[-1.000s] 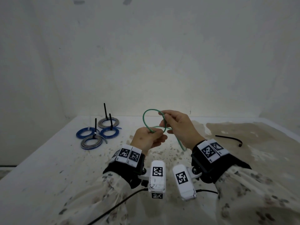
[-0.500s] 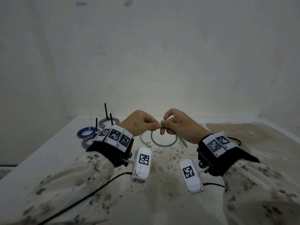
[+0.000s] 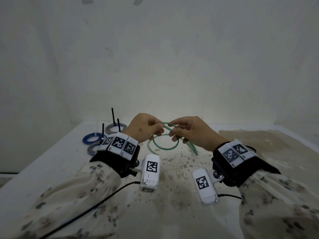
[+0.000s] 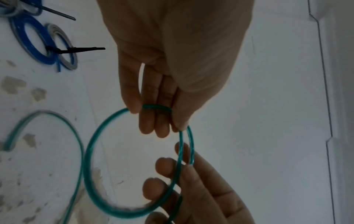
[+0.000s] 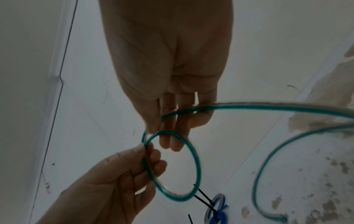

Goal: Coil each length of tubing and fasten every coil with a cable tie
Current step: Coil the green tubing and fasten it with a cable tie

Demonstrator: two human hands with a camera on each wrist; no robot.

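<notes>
Both hands hold a length of green tubing (image 3: 163, 148) above the table, looped into a ring that hangs between them. My left hand (image 3: 146, 129) pinches the loop at its top between thumb and fingers (image 4: 153, 119). My right hand (image 3: 188, 131) pinches the same tubing just to the right, where two strands (image 4: 186, 145) run side by side. In the right wrist view the green ring (image 5: 195, 165) hangs under my fingers and a free strand (image 5: 268, 108) trails off right. One tubing end (image 3: 193, 149) slants down toward the table.
Several tied coils, blue (image 3: 91, 138) and grey (image 3: 114, 129), lie at the table's back left with black cable tie tails (image 3: 113, 116) standing up. The stained white table (image 3: 172, 169) meets a white wall behind. Camera cables run across the near edge.
The hands turned over and rose slightly. The green loop first stood above them, then dropped to hang below, and a second turn now lies beside the first.
</notes>
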